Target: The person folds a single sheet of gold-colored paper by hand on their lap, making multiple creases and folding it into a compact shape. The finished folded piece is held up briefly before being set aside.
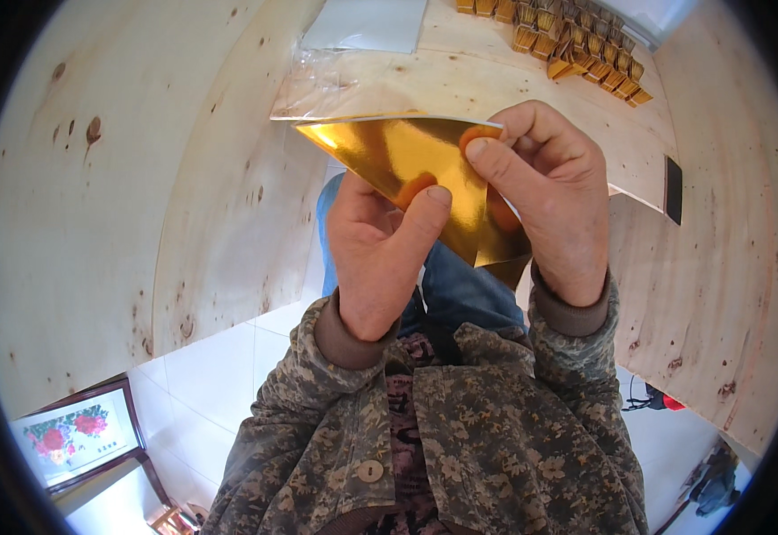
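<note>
The plywood table (139, 160) fills most of the view; its top curves around the person and bears the items listed below. One framed flower picture (72, 437) leans on the white tiled floor at lower left. One clear plastic bag (335, 76) lies on the table directly beyond the hands, with one grey sheet (367, 22) behind it. A cluster of folded gold paper pieces (576, 45) sits at the far right of the table; the count cannot be told.

One gold foil sheet (407, 156), folded to a triangular shape, is held above the lap, just before the table edge. The left hand (376, 254) pinches its lower part, thumb on the near face. The right hand (554, 192) pinches the upper right edge between thumb and forefinger and hides the sheet's right portion. Both hands are closed on the sheet, near each other but not touching
</note>
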A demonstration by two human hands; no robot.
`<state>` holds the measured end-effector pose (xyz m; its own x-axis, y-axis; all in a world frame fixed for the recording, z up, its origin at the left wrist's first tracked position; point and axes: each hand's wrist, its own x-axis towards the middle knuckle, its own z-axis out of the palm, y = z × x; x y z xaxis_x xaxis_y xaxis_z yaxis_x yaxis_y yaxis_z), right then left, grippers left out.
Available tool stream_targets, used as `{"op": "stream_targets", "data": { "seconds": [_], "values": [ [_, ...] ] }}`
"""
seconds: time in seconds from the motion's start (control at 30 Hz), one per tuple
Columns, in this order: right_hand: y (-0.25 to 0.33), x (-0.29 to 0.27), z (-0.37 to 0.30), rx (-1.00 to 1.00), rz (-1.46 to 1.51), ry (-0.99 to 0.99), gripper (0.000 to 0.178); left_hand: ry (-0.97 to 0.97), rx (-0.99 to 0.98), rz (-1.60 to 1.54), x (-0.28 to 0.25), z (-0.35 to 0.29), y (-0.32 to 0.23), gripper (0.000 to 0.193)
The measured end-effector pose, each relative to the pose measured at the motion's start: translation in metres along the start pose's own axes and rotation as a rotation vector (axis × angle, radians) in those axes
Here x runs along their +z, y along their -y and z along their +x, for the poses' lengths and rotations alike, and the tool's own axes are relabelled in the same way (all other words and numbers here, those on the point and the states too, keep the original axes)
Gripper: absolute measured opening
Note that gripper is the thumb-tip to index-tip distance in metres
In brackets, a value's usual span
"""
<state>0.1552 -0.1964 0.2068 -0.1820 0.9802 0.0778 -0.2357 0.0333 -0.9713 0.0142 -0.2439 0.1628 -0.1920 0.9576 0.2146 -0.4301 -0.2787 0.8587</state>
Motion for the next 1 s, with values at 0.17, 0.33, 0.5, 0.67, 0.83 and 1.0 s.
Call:
{"op": "stream_targets", "data": {
  "seconds": [0.17, 0.33, 0.5, 0.67, 0.83, 1.0],
  "values": [
    [-0.003, -0.009, 0.002, -0.127, -0.119, 0.011, 0.008, 0.142, 0.106, 0.047, -0.012, 0.023, -0.002, 0.079],
    [0.003, -0.027, 0.003, -0.050, -0.116, 0.163, 0.007, 0.290, 0.143, 0.014, -0.023, 0.031, -0.003, 0.090],
    [0.000, -0.028, -0.002, -0.100, -0.098, 0.078, 0.009, 0.203, -0.049, -0.032, -0.026, 0.016, 0.004, 0.057],
    [-0.004, -0.036, 0.006, -0.143, -0.254, -0.052, 0.011, 0.122, -0.173, -0.036, -0.024, 0.005, 0.013, 0.028],
    [-0.009, -0.042, 0.009, -0.136, -0.231, -0.006, 0.011, 0.106, -0.191, 0.131, -0.022, -0.001, 0.013, 0.024],
    [-0.009, -0.050, 0.008, -0.083, -0.268, 0.060, 0.010, 0.079, -0.183, 0.113, -0.017, -0.008, 0.012, 0.029]
  ]
}}
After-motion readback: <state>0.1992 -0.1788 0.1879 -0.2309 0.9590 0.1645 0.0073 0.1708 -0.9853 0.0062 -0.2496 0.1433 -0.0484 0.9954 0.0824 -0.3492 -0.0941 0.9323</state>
